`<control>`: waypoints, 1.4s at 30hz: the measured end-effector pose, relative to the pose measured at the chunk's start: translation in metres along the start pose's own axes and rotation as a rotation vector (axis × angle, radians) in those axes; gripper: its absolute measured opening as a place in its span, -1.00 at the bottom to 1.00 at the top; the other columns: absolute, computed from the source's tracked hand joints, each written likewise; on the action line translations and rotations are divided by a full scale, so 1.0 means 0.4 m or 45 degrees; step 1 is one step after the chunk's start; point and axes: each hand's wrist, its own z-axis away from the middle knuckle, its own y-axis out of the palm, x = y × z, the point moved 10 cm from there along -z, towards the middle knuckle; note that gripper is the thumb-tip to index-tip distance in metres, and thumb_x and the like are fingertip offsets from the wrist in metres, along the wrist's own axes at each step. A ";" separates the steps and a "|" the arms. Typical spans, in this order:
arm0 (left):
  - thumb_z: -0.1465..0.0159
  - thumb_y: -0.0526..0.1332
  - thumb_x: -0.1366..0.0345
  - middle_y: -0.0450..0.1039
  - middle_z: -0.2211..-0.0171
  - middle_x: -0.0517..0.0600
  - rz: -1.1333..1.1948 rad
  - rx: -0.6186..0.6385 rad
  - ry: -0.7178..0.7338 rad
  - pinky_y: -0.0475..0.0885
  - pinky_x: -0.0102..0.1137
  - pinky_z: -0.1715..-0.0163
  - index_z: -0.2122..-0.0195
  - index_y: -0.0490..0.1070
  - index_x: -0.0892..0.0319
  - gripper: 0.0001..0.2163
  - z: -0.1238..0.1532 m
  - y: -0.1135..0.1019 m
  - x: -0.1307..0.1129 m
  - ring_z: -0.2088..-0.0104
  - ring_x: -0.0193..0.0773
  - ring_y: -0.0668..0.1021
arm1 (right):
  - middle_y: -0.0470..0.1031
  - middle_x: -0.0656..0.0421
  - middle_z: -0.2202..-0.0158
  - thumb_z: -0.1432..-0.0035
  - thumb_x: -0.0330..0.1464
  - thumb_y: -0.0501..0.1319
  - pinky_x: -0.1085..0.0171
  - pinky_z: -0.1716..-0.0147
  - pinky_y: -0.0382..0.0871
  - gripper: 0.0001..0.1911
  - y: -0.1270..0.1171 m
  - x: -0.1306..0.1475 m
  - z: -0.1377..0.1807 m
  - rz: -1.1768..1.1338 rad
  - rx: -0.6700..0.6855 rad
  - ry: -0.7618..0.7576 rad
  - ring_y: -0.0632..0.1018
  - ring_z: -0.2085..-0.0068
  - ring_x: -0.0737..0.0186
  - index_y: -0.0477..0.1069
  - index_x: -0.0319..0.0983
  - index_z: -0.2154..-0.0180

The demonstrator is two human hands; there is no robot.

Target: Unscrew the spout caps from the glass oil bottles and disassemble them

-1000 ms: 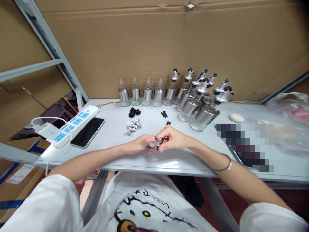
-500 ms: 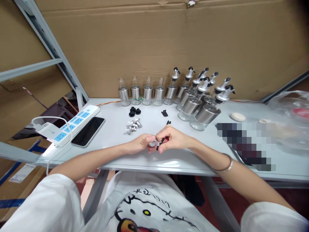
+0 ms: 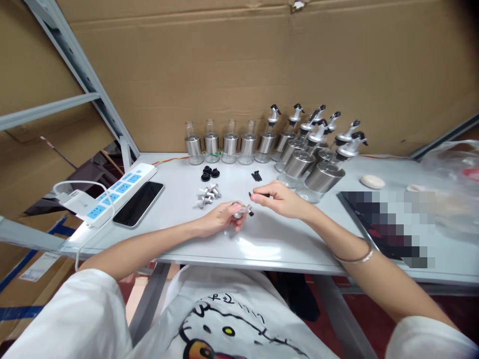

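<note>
My left hand (image 3: 220, 218) is closed around a silver bottle pourer (image 3: 246, 209), whose spout end with a black tip points right. To its upper right, my right hand (image 3: 282, 199) pinches a small black plastic piece (image 3: 250, 194), partly hidden by the fingers. The two hands are apart. Behind the right hand lie a few loose black plastic pieces (image 3: 256, 175). Loose silver pourers (image 3: 208, 194) are heaped beyond the left hand, with black stoppers (image 3: 208, 173) behind them.
Several uncapped glass bottles with steel sleeves (image 3: 230, 143) stand along the cardboard wall. Bottles with pourers fitted (image 3: 325, 177) stand to their right. A phone (image 3: 138, 204) and a power strip (image 3: 116, 194) lie left. At right are a white oval object (image 3: 372, 181) and a plastic bag (image 3: 452, 174).
My right hand has moved up and right, away from the pourer, and now pinches a black piece. My left hand still holds the pourer, turned so its spout shows.
</note>
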 end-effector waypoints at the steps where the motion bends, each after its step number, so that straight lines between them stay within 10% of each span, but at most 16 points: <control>1: -0.15 0.16 -0.04 0.19 0.56 -0.12 0.024 0.001 -0.014 0.22 -0.43 0.49 0.45 0.22 0.20 -0.64 0.000 0.001 0.000 0.54 -0.39 0.31 | -0.04 0.32 0.63 -0.27 -0.09 -0.07 0.39 0.57 -0.01 -0.51 -0.010 -0.010 -0.001 0.025 -0.031 0.033 0.06 0.58 0.45 0.00 -0.22 0.61; 14: -0.18 0.18 0.04 0.24 0.56 -0.10 0.187 -0.096 -0.068 0.29 -0.45 0.45 0.44 0.30 0.24 -0.68 0.001 -0.021 0.014 0.52 -0.40 0.36 | 0.52 -0.05 0.17 -0.22 -0.47 0.01 0.28 0.24 0.26 -0.73 -0.135 -0.252 0.027 1.084 -0.234 0.700 0.53 0.18 0.10 0.46 -0.33 0.19; 28: -0.21 0.15 0.04 0.26 0.57 -0.11 0.166 -0.099 -0.084 0.29 -0.45 0.42 0.43 0.29 0.24 -0.68 0.005 -0.018 0.006 0.54 -0.40 0.38 | 0.54 -0.06 0.13 -0.09 -0.62 -0.03 0.23 0.09 0.33 -0.57 -0.162 -0.249 0.045 0.914 -0.411 0.769 0.54 0.09 0.06 0.39 -0.38 0.03; 42: -0.21 0.15 0.06 0.26 0.57 -0.11 0.174 -0.086 -0.087 0.29 -0.45 0.43 0.42 0.29 0.24 -0.70 0.004 -0.015 0.005 0.54 -0.40 0.37 | 0.49 -0.06 0.03 -0.13 -0.54 -0.02 0.22 0.17 0.33 -0.57 -0.124 -0.297 0.065 0.887 -0.141 0.926 0.53 0.07 0.02 0.34 -0.27 -0.02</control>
